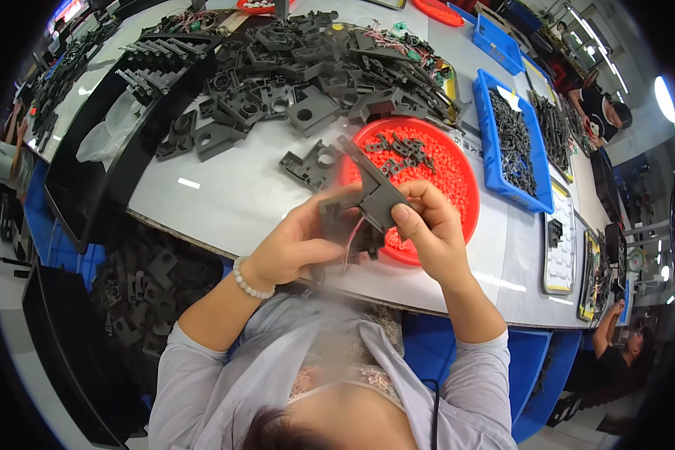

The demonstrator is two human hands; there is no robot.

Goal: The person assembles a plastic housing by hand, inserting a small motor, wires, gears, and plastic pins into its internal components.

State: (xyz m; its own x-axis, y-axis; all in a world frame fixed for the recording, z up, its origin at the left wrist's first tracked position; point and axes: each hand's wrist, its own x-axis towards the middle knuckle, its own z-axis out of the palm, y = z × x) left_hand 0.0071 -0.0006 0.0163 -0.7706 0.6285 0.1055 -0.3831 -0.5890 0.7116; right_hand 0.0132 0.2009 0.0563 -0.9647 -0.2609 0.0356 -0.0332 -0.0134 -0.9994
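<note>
The left hand (296,236) is half closed, thumb toward the right, on the left side of one dark gray plastic part (380,196). The right hand (436,232) pinches the part's right side, thumb on the near face, fingers behind. So the part sits between both hands, above the table (210,206); whether the blurred gray area by the left fingers is a second piece, I cannot tell. One thin wire (352,238) hangs from it. One bracelet circles the left wrist.

Just beyond the hands, to the right, stands one red bowl (472,184) of red bits, too many to count, with several small gray pieces on top. One loose gray bracket (307,166) lies left of the bowl. Farther off is a heap (300,71) of uncounted gray parts. Right of the bowl are two blue trays (488,150), one beyond the other; left, one long black bin (135,154).
</note>
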